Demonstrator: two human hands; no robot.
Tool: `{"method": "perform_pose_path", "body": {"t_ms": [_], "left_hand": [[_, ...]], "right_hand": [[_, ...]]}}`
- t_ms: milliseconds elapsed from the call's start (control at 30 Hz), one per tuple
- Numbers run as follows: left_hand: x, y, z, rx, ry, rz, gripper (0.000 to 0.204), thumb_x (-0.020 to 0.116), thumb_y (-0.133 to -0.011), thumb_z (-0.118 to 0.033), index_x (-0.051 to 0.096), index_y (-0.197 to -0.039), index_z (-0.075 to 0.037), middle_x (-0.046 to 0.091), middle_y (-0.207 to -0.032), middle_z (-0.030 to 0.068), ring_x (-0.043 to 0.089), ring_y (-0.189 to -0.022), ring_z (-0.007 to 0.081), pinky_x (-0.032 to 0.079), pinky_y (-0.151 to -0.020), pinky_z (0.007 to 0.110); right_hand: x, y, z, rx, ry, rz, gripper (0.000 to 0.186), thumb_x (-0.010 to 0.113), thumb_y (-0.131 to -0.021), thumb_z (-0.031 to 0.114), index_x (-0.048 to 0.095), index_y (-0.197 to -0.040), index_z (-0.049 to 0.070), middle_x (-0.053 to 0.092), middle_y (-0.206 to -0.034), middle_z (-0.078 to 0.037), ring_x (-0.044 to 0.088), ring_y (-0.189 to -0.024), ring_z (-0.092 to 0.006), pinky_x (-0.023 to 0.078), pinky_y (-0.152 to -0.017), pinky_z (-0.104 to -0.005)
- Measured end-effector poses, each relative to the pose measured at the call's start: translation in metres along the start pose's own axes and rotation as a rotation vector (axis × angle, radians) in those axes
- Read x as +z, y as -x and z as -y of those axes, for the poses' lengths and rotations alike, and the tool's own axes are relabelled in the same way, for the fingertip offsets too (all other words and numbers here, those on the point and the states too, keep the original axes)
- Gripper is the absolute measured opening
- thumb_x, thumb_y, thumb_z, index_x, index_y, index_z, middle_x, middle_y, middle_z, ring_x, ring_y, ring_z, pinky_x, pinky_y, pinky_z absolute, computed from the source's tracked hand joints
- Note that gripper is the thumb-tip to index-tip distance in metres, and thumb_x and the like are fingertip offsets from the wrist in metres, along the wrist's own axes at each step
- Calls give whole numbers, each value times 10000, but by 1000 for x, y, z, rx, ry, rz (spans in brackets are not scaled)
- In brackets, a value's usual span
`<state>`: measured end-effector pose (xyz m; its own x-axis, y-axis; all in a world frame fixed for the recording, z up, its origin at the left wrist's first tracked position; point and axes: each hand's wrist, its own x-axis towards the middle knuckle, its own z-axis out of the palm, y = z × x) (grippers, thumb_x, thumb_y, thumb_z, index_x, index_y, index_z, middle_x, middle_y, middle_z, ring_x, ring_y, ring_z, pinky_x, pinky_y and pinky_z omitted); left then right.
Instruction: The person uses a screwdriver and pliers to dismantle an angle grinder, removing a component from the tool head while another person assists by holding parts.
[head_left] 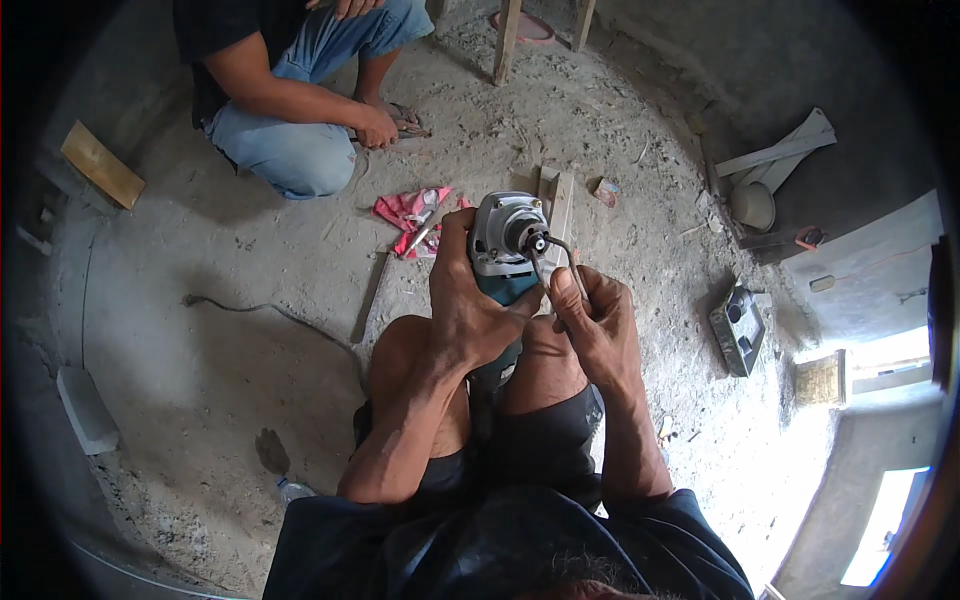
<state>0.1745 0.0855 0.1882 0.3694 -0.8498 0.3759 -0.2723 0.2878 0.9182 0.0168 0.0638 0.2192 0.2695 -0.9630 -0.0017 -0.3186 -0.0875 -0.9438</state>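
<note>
In the middle, above my knees, is an angle grinder with a silver gear head point(492, 262) and a teal body. Its spindle faces up and carries no disc. My left hand point(468, 310) is wrapped round the grinder just below the head. A bent metal rod wrench point(574, 262) is pinched between the thumb and fingers of my right hand point(606, 325). The wrench's two prongs reach the flange around the spindle; whether they sit in its holes I cannot tell. The grinder's lower body is partly hidden by my left hand.
A co-worker's hand point(378, 127) is near the floor at upper left. A pink-red cloth point(400, 207), a wooden piece point(560, 205) and a dark flat strip point(370, 298) lie beyond my knees. A cord point(285, 316) trails left. A grey tray point(740, 335) stands right; a plastic bottle point(292, 491) lies lower left.
</note>
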Motion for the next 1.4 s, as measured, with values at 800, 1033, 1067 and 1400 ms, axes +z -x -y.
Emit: {"method": "perform_pose_path", "body": {"t_ms": [800,1033,1067,1400], "left_hand": [[1,0,8,16,80,1,693,851,-665,-91,462,-1233,-17,635,-1093,149,671,-1018,280,535,-903,394],[0,-1,3,30,102,-4,681,865,-679,-116,462,-1218,-14,642,-1093,153,682,-1007,268,544,-891,387],[0,-1,4,25,102,-1,684,866,-679,-116,461,-1220,-11,642,-1095,157,682,-1006,270,545,-890,388],[1,-2,12,32,84,11,796,951,-673,-281,450,-1246,-50,641,-1090,99,659,-1017,222,530,-911,377]], "right_hand": [[20,4,11,-442,282,-329,392,713,-951,245,485,-700,49,449,-524,-87,454,-457,-166,362,-462,-333],[14,4,15,-344,245,-225,430,741,-923,257,467,-671,41,405,-513,-80,419,-457,-147,347,-458,-335],[13,2,14,-324,261,-206,463,754,-916,280,451,-658,42,384,-519,-52,390,-478,-120,322,-455,-324],[-1,-7,15,-147,108,-58,545,816,-876,365,428,-629,74,351,-568,58,317,-564,-41,235,-473,-272]]}}
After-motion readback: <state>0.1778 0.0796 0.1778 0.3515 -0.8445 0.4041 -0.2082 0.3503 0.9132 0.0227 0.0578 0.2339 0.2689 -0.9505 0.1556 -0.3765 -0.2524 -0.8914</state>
